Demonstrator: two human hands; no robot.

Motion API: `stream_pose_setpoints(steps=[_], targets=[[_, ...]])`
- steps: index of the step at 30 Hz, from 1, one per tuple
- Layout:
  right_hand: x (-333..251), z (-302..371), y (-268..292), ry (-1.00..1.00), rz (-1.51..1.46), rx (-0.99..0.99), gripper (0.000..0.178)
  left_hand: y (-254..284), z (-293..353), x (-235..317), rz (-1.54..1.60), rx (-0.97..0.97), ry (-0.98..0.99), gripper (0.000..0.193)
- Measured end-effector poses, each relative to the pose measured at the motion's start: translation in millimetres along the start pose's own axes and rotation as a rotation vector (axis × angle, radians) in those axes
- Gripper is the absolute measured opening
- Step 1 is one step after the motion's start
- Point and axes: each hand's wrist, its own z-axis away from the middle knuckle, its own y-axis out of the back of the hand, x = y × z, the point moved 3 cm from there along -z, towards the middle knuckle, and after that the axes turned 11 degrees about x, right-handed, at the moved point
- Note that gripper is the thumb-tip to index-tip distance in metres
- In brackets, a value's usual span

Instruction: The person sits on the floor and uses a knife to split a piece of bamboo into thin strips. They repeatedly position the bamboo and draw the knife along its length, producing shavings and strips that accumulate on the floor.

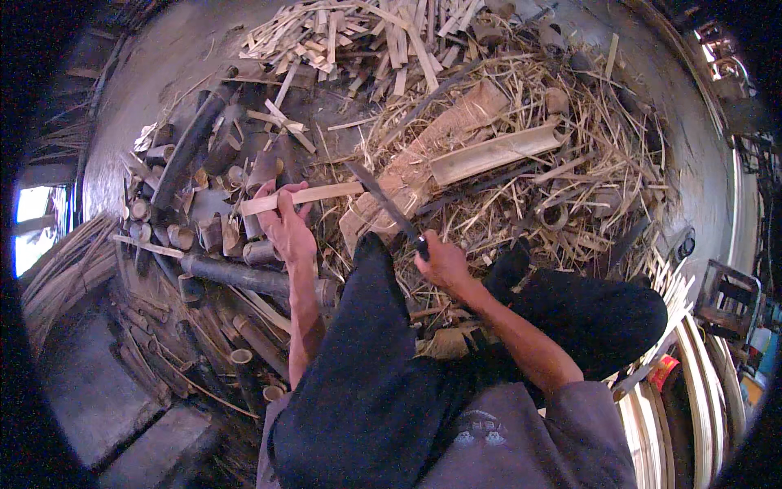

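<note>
My left hand (285, 224) is closed around a flat, pale bamboo strip (326, 192), which points to the right. In my right hand (444, 262) is the dark handle of a long-bladed knife (383, 200), the blade slanting up and to the left. The blade crosses the strip near its right end; whether they touch I cannot tell. Below the blade lies a reddish-brown wooden block (411, 163), running from my left foot toward the far right. A split, hollow bamboo half (497, 155) rests on or against the block.
A heap of split bamboo strips (350, 41) lies at the far side. Thin shavings (603, 155) cover the floor on the right. Cut bamboo tubes (183, 236) and a dark pole (191, 147) lie on the left. Long pale slats (705, 391) stand near my right side.
</note>
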Motion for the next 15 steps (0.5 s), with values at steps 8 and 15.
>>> stream_pose_setpoints(steps=[8,15], targets=[[-13,3,-21,-0.114,-0.044,-0.122,0.039,-24,22,20,-0.300,-0.070,-0.293,0.022],[-43,8,77,-0.007,-0.410,0.054,0.037,-85,32,44,-0.078,-0.247,-0.643,0.021]])
